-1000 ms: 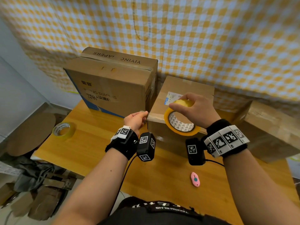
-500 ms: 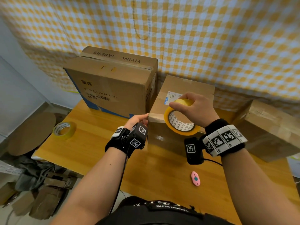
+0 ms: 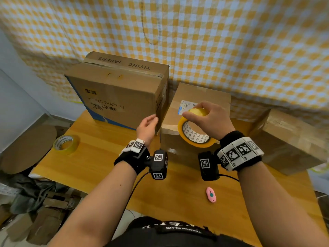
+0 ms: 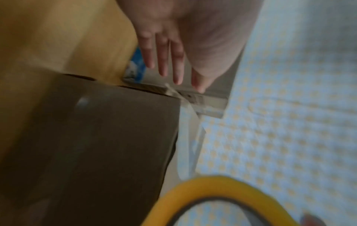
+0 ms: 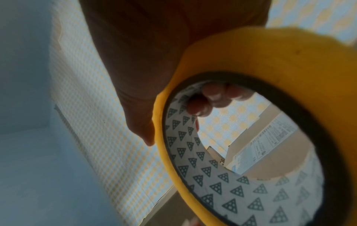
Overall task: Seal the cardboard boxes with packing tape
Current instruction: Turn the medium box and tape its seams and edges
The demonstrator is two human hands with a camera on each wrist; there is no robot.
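- A person is standing at a wooden table (image 3: 99, 163), seen from a head camera looking down on both forearms.
- The right hand (image 3: 210, 120) is gripping a yellow tape roll (image 3: 194, 134): fingers curled through the core, thumb over the outer rim, holding it just above the near top edge of the small box (image 3: 204, 97).
- The left hand (image 3: 146, 128) is empty, its fingers straight and spread, reaching into the gap between the small box and the large box (image 3: 115, 97); whether it is touching either box cannot be told.
- The roll is looking light and rigid, so hooking fingers through the core is likely giving the firmest hold while tape is pulling off.
- The tape itself is probably thin, sticky and prone to folding on itself, so its free end likely wants pinching at the very tip.
- The small box is seeming stiff and light enough to slide; bracing a side wall would steady it.
- A third box (image 3: 288, 139), a spare tape roll (image 3: 65, 144) and a pink cutter (image 3: 211, 194) are also sitting on the table.
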